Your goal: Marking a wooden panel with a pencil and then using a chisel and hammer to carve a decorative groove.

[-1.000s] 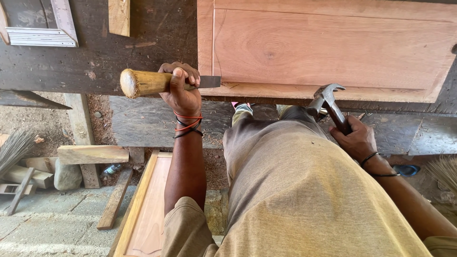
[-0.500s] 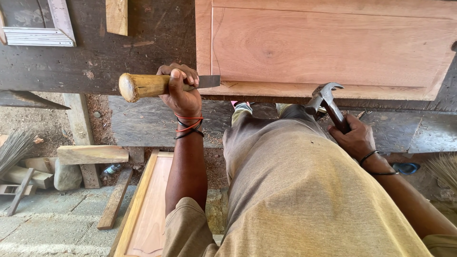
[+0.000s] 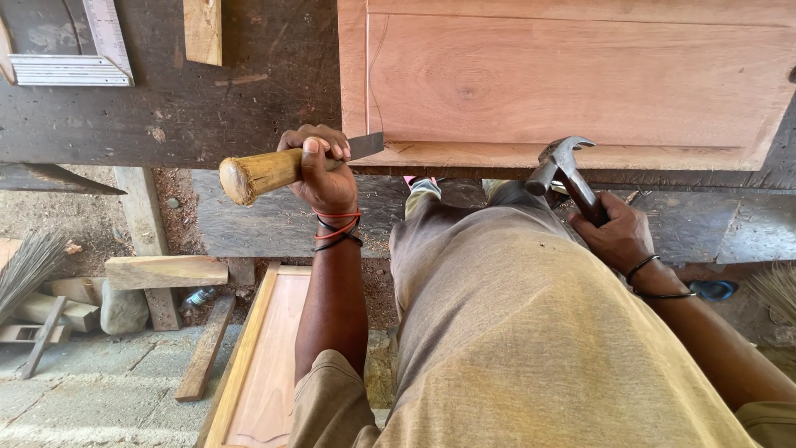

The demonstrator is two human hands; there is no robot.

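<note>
**Chisel at the panel edge, hammer held low**

The left hand point(image 3: 325, 170) is wrapped tight around a chisel point(image 3: 286, 168), fingers curled over the top and thumb along the near side. Its pale wooden handle sticks out to the left, the round butt end bare. The flat steel blade points right, its tip touching the near left corner of a reddish wood panel point(image 3: 572, 79), right at the moulded lip along the near edge. Red and black bands sit on that wrist.

The right hand point(image 3: 618, 236) is closed around the dark shaft of a claw hammer point(image 3: 564, 166). The steel head tilts up and to the left, just near the panel's near edge and well apart from the chisel. A dark cord circles that wrist.

The panel lies flat on a dark, worn bench point(image 3: 249, 108), filling its right half. At far left on the bench lies a metal square point(image 3: 79, 58), and beside it a short pale wood block point(image 3: 203, 29).

Below the bench, on the left, a second framed panel point(image 3: 265, 365) leans along the ground by the left arm. Farther left lie timber offcuts point(image 3: 166, 272), a stone point(image 3: 123, 309) and broom bristles point(image 3: 29, 265). The person's tan shirt point(image 3: 531, 348) fills the near middle.
</note>
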